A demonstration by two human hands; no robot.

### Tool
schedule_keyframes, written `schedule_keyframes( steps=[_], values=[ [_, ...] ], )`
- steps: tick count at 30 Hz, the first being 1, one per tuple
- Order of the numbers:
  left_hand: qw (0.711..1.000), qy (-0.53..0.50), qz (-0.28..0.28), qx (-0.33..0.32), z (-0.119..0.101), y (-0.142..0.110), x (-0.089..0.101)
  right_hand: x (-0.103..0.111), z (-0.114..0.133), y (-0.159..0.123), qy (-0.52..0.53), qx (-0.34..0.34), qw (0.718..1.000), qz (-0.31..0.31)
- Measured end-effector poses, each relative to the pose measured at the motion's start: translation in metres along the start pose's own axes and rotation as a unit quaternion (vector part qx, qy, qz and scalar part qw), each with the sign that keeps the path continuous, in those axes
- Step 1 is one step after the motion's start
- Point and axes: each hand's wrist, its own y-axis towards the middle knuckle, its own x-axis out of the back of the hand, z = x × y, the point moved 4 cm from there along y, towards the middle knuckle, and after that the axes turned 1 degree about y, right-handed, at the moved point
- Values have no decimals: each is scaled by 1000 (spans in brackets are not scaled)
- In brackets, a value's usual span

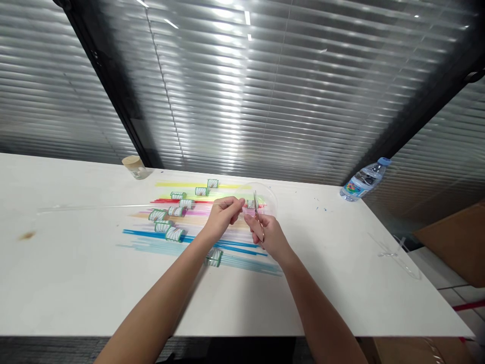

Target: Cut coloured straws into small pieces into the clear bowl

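Note:
My left hand (223, 215) is closed in a pinch on a thin clear plastic strand (102, 206), which stretches far to the left over the table. Part of the strand bends in a faint loop (276, 197) behind my hands. My right hand (271, 236) grips small scissors (255, 203) with rose-gold handles, their blades pointing up and away from me. The blades look nearly closed. Both hands are close together above bundles of thin coloured sticks, among them blue sticks (142, 233), light-blue sticks (252, 264) and yellow sticks (178, 184). Green-and-white wrappers (175, 234) band the bundles.
A jar with a tan lid (134, 167) stands at the back left of the white table (76, 283). Back right, a water bottle (364, 180) leans at the edge. A clear coiled strand (394, 255) lies on the right. Window blinds (235, 101) rise behind.

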Motion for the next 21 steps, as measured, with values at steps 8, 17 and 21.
schedule_keyframes(
  steps=[8,17,21],
  values=[
    [997,-49,-51,5,4,4,6,2,-1,1,5,-14,1000,-13],
    [997,-49,-53,19,3,3,5,1,-1,1,29,0,1000,2],
    [997,-53,-53,19,3,3,5,2,1,0,15,26,1000,-9]
  ],
)
